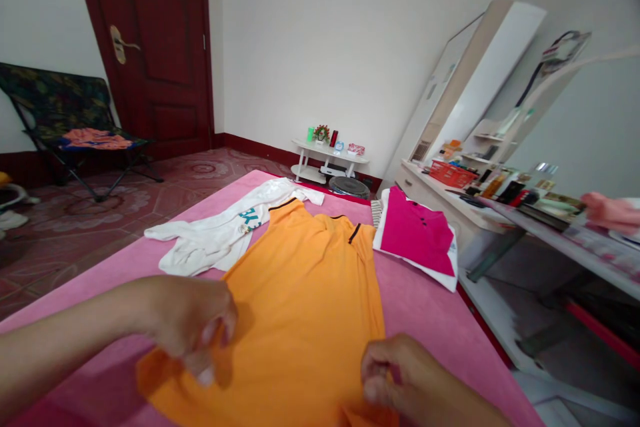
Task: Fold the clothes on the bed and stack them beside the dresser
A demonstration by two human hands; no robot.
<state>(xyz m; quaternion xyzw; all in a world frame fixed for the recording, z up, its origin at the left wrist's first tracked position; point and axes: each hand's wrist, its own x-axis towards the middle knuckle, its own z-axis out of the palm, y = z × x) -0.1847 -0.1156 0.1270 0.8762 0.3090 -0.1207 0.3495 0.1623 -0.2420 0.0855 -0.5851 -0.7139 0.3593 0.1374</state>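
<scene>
An orange shirt (pixel 305 293) with black trim lies spread over the pink bedcover, its collar end away from me. My left hand (pixel 193 317) is over the shirt's left edge, with thumb and fingers curved and apart. Near its lower right edge, my right hand (pixel 400 370) has thumb and index finger pinched together at the cloth. Blur hides part of the hem by that hand. Partly under the shirt's far left side is a white long-sleeved top (pixel 215 240) with green lettering. A folded magenta shirt (pixel 417 220) rests on white folded clothing at the right.
The pink bed (pixel 415 307) fills the foreground. Along its right stands a dressing table (pixel 480 210) with a red basket (pixel 453 173) and bottles. A low white stand (pixel 330 153) is beyond the bed. A folding chair (pixel 55 103) holding clothing stands left, by a red door (pixel 160 47).
</scene>
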